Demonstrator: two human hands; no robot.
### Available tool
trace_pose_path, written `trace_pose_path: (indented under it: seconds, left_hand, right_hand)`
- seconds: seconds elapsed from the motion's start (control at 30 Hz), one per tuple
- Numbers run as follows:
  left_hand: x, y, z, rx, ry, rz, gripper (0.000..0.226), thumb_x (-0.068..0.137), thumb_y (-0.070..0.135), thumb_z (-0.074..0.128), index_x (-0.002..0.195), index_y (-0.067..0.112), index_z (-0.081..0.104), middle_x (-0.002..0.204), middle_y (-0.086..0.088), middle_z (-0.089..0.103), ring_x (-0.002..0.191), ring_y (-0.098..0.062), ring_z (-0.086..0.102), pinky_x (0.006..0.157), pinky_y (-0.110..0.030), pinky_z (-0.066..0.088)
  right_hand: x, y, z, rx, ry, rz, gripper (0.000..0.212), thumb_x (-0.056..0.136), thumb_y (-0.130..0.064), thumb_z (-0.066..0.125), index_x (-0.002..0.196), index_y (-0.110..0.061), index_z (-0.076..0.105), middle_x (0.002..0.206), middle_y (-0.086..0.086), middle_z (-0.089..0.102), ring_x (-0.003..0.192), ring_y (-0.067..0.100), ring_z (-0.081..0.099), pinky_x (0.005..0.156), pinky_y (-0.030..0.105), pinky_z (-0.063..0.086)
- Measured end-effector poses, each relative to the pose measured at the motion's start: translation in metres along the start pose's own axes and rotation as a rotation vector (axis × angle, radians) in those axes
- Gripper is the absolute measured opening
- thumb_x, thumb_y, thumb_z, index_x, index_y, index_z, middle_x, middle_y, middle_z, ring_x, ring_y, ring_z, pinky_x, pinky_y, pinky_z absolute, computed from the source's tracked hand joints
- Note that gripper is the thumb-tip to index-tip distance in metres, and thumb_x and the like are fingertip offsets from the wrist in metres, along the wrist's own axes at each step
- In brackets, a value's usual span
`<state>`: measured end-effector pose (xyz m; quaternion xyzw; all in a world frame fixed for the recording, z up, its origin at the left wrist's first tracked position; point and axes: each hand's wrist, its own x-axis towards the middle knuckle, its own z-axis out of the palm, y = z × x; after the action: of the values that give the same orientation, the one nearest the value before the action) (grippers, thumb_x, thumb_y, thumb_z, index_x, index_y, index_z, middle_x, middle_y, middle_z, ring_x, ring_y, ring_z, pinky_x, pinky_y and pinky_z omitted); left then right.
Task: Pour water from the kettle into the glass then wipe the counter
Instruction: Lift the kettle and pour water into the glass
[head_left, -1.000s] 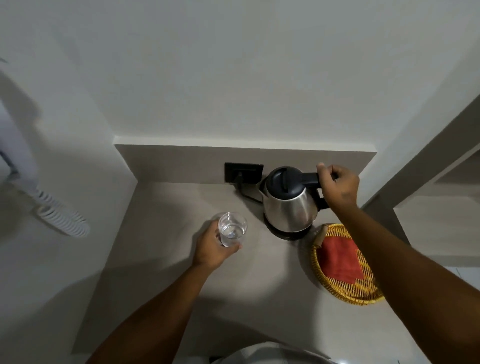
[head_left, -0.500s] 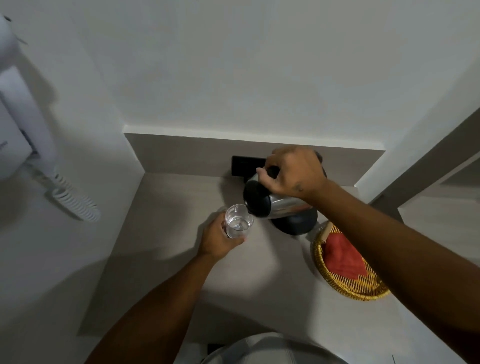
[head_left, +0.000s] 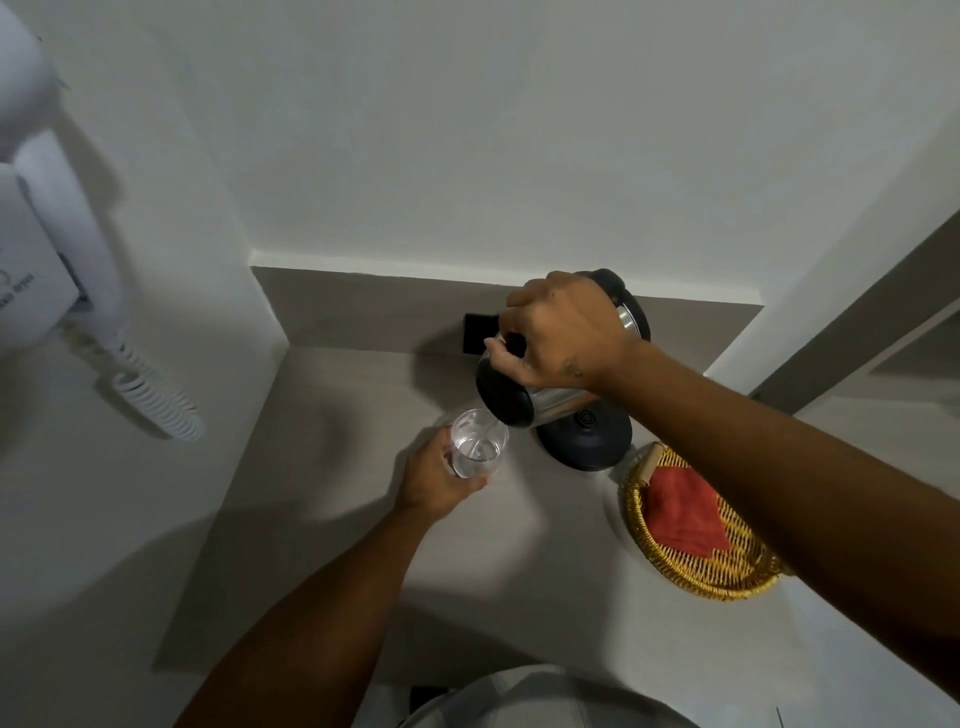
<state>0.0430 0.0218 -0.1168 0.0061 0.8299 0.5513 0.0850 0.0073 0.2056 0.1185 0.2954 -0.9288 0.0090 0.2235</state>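
Observation:
My right hand (head_left: 566, 332) grips the handle of a steel kettle (head_left: 550, 397) with a black lid. The kettle is lifted off its black base (head_left: 587, 441) and tipped left, its spout right over a clear glass (head_left: 475, 449). My left hand (head_left: 436, 480) is wrapped around the glass, which stands on the beige counter (head_left: 332, 467). A little water shows in the glass. A folded red cloth (head_left: 680, 512) lies in a woven yellow basket (head_left: 649, 551) to the right, partly hidden by my right forearm.
A black wall socket (head_left: 475, 332) sits behind the kettle on the backsplash. A white wall-mounted hair dryer (head_left: 62, 260) with a coiled cord hangs on the left wall. White walls close the counter at the back, left and right.
My right hand lifted the kettle off its base and tipped it left over the glass. My left hand stayed on the glass.

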Motion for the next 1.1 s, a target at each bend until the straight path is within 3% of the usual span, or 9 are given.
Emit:
trace_pose_path:
  seconds: [0.17, 0.3, 0.47, 0.57, 0.67, 0.83, 1.1]
  left_hand:
    - [0.003, -0.006, 0.0, 0.035, -0.009, -0.024, 0.074, 0.042, 0.05, 0.09, 0.107, 0.04, 0.058, 0.107, -0.004, 0.075, 0.097, -0.023, 0.073, 0.085, -0.049, 0.061]
    - [0.001, -0.001, -0.001, 0.063, -0.019, -0.016, 0.081, 0.048, 0.038, 0.095, 0.12, 0.023, 0.061, 0.112, -0.006, 0.074, 0.1, -0.024, 0.072, 0.088, -0.05, 0.061]
    - [0.002, -0.004, 0.0, 0.052, -0.018, -0.028, 0.086, 0.042, 0.053, 0.089, 0.119, 0.028, 0.06, 0.112, -0.005, 0.074, 0.101, -0.024, 0.072, 0.088, -0.05, 0.061]
    - [0.0, 0.001, -0.001, 0.069, -0.008, -0.007, 0.078, 0.048, 0.039, 0.095, 0.116, 0.032, 0.058, 0.111, -0.004, 0.073, 0.101, -0.025, 0.072, 0.088, -0.05, 0.06]
    - [0.001, 0.002, -0.001, 0.078, -0.005, 0.002, 0.078, 0.055, 0.024, 0.098, 0.123, 0.023, 0.061, 0.109, 0.0, 0.072, 0.101, -0.023, 0.072, 0.089, -0.047, 0.06]
    - [0.002, 0.002, -0.001, 0.089, -0.001, 0.014, 0.083, 0.055, 0.022, 0.099, 0.128, 0.016, 0.06, 0.113, -0.002, 0.072, 0.103, -0.023, 0.071, 0.09, -0.045, 0.06]
    - [0.001, 0.0, -0.001, 0.096, 0.014, 0.019, 0.082, 0.053, 0.024, 0.099, 0.125, 0.021, 0.062, 0.114, -0.003, 0.073, 0.102, -0.02, 0.072, 0.09, -0.045, 0.061]
  right_hand:
    - [0.006, -0.003, -0.007, -0.005, -0.023, -0.082, 0.04, 0.088, -0.036, 0.054, 0.06, -0.01, 0.066, 0.056, 0.003, 0.057, 0.049, 0.026, 0.049, 0.055, 0.029, 0.036]
    - [0.012, -0.005, -0.012, -0.02, -0.018, -0.107, 0.04, 0.087, -0.035, 0.053, 0.059, -0.01, 0.065, 0.056, 0.003, 0.056, 0.049, 0.025, 0.049, 0.055, 0.031, 0.04]
    - [0.017, -0.008, -0.017, -0.034, -0.005, -0.151, 0.038, 0.086, -0.034, 0.054, 0.059, -0.01, 0.064, 0.055, 0.004, 0.055, 0.049, 0.026, 0.049, 0.053, 0.034, 0.043]
    - [0.019, -0.007, -0.019, -0.042, 0.004, -0.166, 0.038, 0.085, -0.033, 0.054, 0.058, -0.009, 0.062, 0.054, 0.004, 0.053, 0.048, 0.027, 0.049, 0.053, 0.033, 0.041]
    - [0.02, -0.005, -0.021, -0.066, 0.003, -0.173, 0.038, 0.085, -0.033, 0.055, 0.057, -0.008, 0.061, 0.053, 0.004, 0.052, 0.047, 0.027, 0.048, 0.053, 0.032, 0.04]
    - [0.022, -0.002, -0.026, -0.083, -0.001, -0.196, 0.039, 0.085, -0.033, 0.055, 0.056, -0.008, 0.06, 0.052, 0.003, 0.048, 0.046, 0.025, 0.046, 0.052, 0.031, 0.037]
    - [0.021, 0.003, -0.027, -0.093, -0.021, -0.164, 0.038, 0.085, -0.034, 0.056, 0.056, -0.009, 0.06, 0.051, 0.002, 0.046, 0.045, 0.022, 0.042, 0.055, 0.028, 0.028]
